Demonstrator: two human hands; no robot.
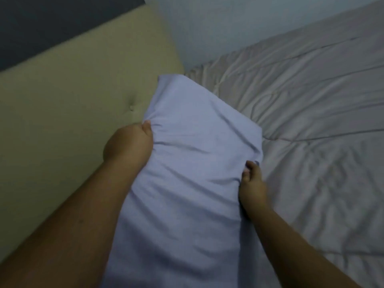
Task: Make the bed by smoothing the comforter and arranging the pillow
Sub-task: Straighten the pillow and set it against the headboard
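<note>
So we've got the pillow (187,173) in both hands here. It's in a pale lavender-blue case, and its long axis runs from the bottom of the view, close to us, up and away, leaning a little to the left toward the corner where the headboard meets the wall. The far short end points at that corner.

Our left hand (128,144) is closed on the pillow's left long edge, thumb on top, with the fabric bunched into folds around it. Our right hand (252,183) pinches the right long edge lower down, fingers curled into the case, creases fanning out from the grip. Both forearms come in bare from the bottom.

The pillow sits between the headboard (72,100) on the left, a beige padded one with a button tuft, and the comforter (311,121) on the right. We can't tell whether the pillow is resting on the bed or lifted a bit.

The comforter is greyish-beige with quilted seams, spread across the right side and pretty wrinkled. Behind it is a pale wall (228,21), plus a dark panel (41,21) above the headboard.
</note>
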